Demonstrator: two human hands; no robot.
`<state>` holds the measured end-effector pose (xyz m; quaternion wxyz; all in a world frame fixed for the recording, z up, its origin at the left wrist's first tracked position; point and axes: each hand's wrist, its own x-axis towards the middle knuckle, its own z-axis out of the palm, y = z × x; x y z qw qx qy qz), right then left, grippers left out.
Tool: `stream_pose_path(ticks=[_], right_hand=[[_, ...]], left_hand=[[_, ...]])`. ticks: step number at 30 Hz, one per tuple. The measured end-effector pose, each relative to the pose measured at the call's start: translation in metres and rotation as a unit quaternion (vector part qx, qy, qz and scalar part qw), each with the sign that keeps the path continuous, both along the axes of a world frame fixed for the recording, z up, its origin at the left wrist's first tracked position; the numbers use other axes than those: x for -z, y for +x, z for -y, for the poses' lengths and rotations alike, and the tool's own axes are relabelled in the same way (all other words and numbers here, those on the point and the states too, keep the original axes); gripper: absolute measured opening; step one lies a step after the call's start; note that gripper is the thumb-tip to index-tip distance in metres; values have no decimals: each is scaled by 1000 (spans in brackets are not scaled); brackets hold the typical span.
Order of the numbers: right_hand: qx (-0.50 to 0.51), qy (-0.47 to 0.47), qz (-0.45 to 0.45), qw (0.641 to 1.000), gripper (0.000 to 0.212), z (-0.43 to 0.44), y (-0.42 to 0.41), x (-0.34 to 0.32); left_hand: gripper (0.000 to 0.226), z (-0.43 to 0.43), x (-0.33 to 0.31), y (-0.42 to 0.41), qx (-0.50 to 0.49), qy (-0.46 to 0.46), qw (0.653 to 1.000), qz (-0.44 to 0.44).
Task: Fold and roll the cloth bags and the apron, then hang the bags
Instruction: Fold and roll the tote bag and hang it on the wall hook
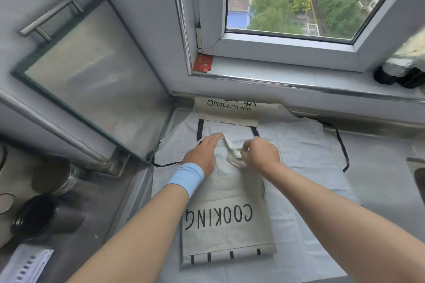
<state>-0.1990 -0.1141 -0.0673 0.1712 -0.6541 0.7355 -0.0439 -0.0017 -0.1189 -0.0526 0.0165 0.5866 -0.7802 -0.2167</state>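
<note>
cooking bag (227, 211) lay flat at six o'clock on the spread apron (305, 151), print up, ready for folding. left hand (202, 154) pressed flat-fingered on its top edge at eleven, probably pinning it down. right hand (262, 154) at one pinched the strap (232, 149), seemingly tucking it inward. washing bag (227, 110) sat at twelve, likely next in line.

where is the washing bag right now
In the head view the WASHING bag lies far centre, right under the window sill, beyond the COOKING bag, overlapping the apron.
</note>
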Motion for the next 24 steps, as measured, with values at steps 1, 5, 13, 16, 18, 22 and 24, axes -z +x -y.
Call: stream_pose_path(ticks=[1,5,13,16,18,22,24], right_hand=[[0,-28,12,1000,19,9,0,-4],[3,-80,123,989,17,39,2,-25],[136,-32,490,860,38,79,5,-44],[125,-11,399,908,76,69,2,-42],[108,-38,303,946,57,49,4,-36],[-43,24,179,983,28,-1,13,-17],[-139,88,68,984,25,-25,16,-7]], left_hand=[[73,7,-1,-8,18,-15,1000,3],[86,33,-11,-37,49,6,999,10],[24,78,-18,-29,-216,37,972,-85],[31,66,-12,-12,-222,23,960,-171],[33,44,-2,-4,-176,35,968,-173],[21,-4,15,10,-82,10,992,-95],[18,-23,19,18,-14,-3,999,-36]])
